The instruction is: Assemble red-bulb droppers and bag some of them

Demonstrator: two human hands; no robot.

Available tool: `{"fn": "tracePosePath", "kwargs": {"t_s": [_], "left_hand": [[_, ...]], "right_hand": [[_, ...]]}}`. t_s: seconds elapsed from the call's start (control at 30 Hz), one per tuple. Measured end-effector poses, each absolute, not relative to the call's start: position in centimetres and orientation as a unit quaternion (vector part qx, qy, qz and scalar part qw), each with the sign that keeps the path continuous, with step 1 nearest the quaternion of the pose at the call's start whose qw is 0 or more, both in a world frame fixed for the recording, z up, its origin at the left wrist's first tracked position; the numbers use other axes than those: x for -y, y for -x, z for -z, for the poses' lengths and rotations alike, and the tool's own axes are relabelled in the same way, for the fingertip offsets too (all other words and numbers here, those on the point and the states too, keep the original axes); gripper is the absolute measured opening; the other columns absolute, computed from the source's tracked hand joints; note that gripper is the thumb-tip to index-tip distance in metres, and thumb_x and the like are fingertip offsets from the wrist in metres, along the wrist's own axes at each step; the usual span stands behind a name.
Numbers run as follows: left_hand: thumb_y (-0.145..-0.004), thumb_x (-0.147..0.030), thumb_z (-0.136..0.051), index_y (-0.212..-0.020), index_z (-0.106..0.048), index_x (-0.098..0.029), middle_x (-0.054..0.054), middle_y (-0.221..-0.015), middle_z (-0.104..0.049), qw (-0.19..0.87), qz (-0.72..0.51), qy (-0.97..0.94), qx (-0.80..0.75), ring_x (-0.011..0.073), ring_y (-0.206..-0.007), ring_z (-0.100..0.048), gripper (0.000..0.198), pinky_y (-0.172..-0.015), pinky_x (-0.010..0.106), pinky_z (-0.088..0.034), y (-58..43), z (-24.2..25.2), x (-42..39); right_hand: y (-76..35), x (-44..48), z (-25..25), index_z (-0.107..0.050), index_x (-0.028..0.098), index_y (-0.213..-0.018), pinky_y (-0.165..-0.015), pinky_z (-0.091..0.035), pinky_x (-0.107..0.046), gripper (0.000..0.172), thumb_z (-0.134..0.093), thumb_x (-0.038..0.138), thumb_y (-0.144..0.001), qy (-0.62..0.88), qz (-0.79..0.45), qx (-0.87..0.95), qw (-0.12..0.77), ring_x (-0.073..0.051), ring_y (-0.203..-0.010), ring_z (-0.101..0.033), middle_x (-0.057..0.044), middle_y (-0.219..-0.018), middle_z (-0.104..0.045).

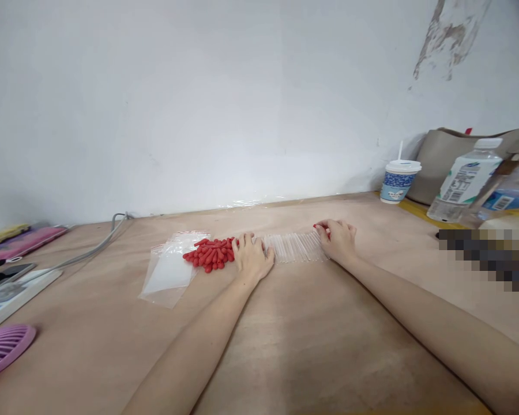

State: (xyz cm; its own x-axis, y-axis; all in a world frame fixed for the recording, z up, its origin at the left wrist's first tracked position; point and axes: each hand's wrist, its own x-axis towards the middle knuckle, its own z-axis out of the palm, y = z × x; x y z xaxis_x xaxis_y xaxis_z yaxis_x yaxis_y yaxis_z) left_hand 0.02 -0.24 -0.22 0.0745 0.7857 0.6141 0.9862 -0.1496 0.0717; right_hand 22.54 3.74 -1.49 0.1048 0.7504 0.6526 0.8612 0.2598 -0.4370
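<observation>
Workroom: chipped wall (251, 104), wooden table (281, 334)

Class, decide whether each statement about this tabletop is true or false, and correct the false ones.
1. The left hand is between the main heap of red pieces and most of the clear sticks. True.
2. The right hand holds a blue piece. False: it holds a red piece.
3. The clear bag lies to the right of the sticks. False: it lies to their left, by the red heap.
4. A straw stands up from the cup. True.
5. The cup is nearer the left hand than the right. False: it is nearer the right hand.
</observation>
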Motion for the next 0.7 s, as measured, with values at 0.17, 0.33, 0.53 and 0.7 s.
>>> {"fn": "tracePosePath", "kwargs": {"t_s": [0.17, 0.33, 0.53, 0.7], "left_hand": [[-0.077, -0.028, -0.050, -0.087, -0.062, -0.018, 0.011, -0.106, -0.057, 0.183, 0.267, 0.713, 0.622, 0.0261, -0.105, -0.045, 0.019, -0.098, 0.044, -0.024, 0.0, 0.2, 0.2], [-0.076, -0.034, -0.053, -0.075, -0.063, -0.017, 0.012, -0.105, -0.057, 0.189, 0.266, 0.709, 0.625, 0.0280, -0.105, -0.044, 0.020, -0.098, 0.046, -0.024, 0.0, 0.2, 0.2], [-0.076, -0.031, -0.053, -0.068, -0.064, -0.016, 0.012, -0.107, -0.058, 0.178, 0.268, 0.706, 0.630, 0.0287, -0.106, -0.044, 0.020, -0.097, 0.047, -0.025, 0.0, 0.1, 0.2], [-0.080, -0.024, -0.047, -0.077, -0.065, -0.015, 0.012, -0.106, -0.058, 0.181, 0.294, 0.698, 0.627, 0.0271, -0.105, -0.046, 0.020, -0.097, 0.045, -0.027, 0.1, -0.1, 0.3]], "right_hand": [[-21.7, -2.6, 1.6, -0.060, 0.016, -0.102, -0.078, -0.027, -0.035, 0.030, -0.036, 0.030, -0.090, 0.540, 0.094, 0.725, 0.417, -0.022, -0.089, -0.053, -0.007, -0.093, -0.067], [-20.6, -1.3, 1.3, -0.057, 0.017, -0.109, -0.080, -0.029, -0.034, 0.031, -0.034, 0.028, -0.092, 0.484, 0.110, 0.792, 0.355, -0.021, -0.093, -0.052, -0.008, -0.098, -0.064], [-20.3, -1.0, 1.2, -0.056, 0.018, -0.113, -0.078, -0.031, -0.034, 0.031, -0.034, 0.026, -0.092, 0.466, 0.106, 0.815, 0.327, -0.022, -0.091, -0.050, -0.009, -0.095, -0.061], [-20.5, -0.9, 1.2, -0.059, 0.018, -0.105, -0.079, -0.033, -0.034, 0.027, -0.036, 0.023, -0.091, 0.458, 0.095, 0.810, 0.354, -0.021, -0.089, -0.051, -0.008, -0.093, -0.058]]}}
